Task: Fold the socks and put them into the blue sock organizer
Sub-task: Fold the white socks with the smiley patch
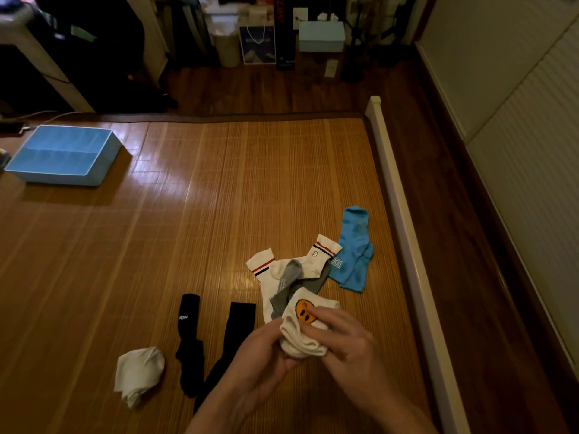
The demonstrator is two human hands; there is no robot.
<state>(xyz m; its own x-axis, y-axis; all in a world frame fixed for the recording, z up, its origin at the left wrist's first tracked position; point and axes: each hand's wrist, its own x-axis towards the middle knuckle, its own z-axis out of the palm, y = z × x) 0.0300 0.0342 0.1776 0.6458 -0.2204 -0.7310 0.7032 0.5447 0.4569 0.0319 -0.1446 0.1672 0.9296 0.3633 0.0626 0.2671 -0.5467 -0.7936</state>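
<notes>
Bunching up, white sock (302,339) shows orange smiley (304,311).

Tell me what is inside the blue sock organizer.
Inside the blue sock organizer only its own dividers show, and no sock is visible. The cell floors closest to its near walls are hidden behind those walls.

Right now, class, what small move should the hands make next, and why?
Probably finish tucking the smiley sock into a bundle: left hand and right hand both hold it loosely bunched, and the blue organizer lies far left.
</notes>
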